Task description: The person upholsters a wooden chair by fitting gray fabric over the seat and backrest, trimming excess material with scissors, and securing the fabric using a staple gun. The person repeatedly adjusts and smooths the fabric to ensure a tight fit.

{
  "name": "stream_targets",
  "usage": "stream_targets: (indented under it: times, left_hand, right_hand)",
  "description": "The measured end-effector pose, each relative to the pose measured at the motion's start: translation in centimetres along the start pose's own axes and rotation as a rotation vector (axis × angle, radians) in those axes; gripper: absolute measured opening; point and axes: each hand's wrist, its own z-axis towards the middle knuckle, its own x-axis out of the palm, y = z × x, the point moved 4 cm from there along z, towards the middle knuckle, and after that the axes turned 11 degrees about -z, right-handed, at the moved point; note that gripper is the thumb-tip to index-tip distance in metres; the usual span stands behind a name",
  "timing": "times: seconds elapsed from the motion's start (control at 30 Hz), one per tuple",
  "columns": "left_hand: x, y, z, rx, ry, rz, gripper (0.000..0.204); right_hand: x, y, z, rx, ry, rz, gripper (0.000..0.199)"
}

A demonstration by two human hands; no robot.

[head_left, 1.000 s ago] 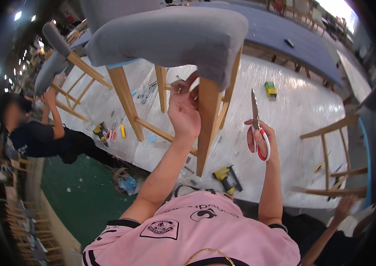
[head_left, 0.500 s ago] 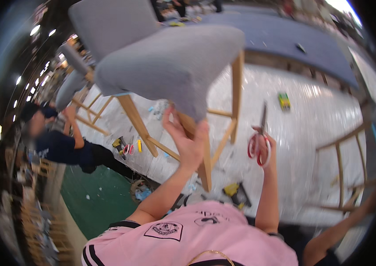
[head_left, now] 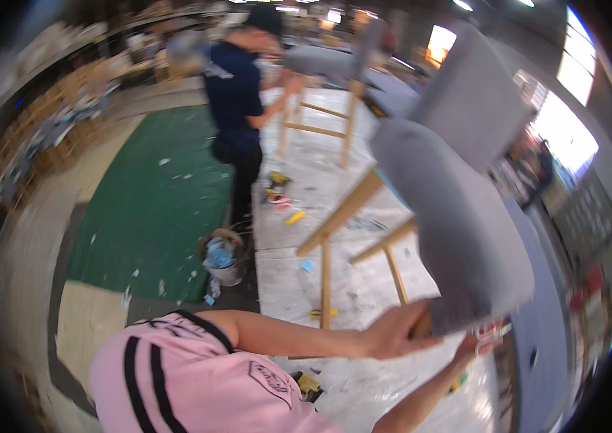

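A grey upholstered chair [head_left: 465, 224] with pale wooden legs leans at an angle over the plastic-covered table. My left hand [head_left: 400, 333] is closed around the top of a chair leg [head_left: 421, 323], right under the lower corner of the seat cover. Past that corner, my right hand [head_left: 469, 349] holds scissors [head_left: 492, 332] by their red and white handles. Their blades are hidden or too blurred to make out. The backrest [head_left: 472, 101] rises toward the upper right.
A person in a dark shirt and cap [head_left: 233, 94] handles another grey chair [head_left: 320, 65] ahead. On the table [head_left: 273, 267] lie red-handled scissors [head_left: 279, 200], a yellow tool [head_left: 296, 217] and a yellow-black tool [head_left: 309, 386]. A bucket [head_left: 228, 270] of blue scraps stands by a green mat [head_left: 154, 209].
My view has swung left, and the chair now shows farther right and more tilted. My left hand stays at the seat corner; the scissors have come close to it.
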Motion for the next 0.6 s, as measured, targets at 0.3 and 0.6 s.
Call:
stream_targets:
  times: [0.3, 0.6]
  left_hand:
    - [-1.7, -0.4, -3.0, 0.108, -0.029, -0.008, 0.076]
    - [-4.9, 0.8, -5.7, 0.011, -0.013, -0.157, 0.080]
  right_hand:
    - [-1.3, -4.8, 0.7, -0.016, 0.003, 0.061, 0.068]
    - [-2.6, -3.9, -1.0, -0.059, 0.022, 0.071, 0.060]
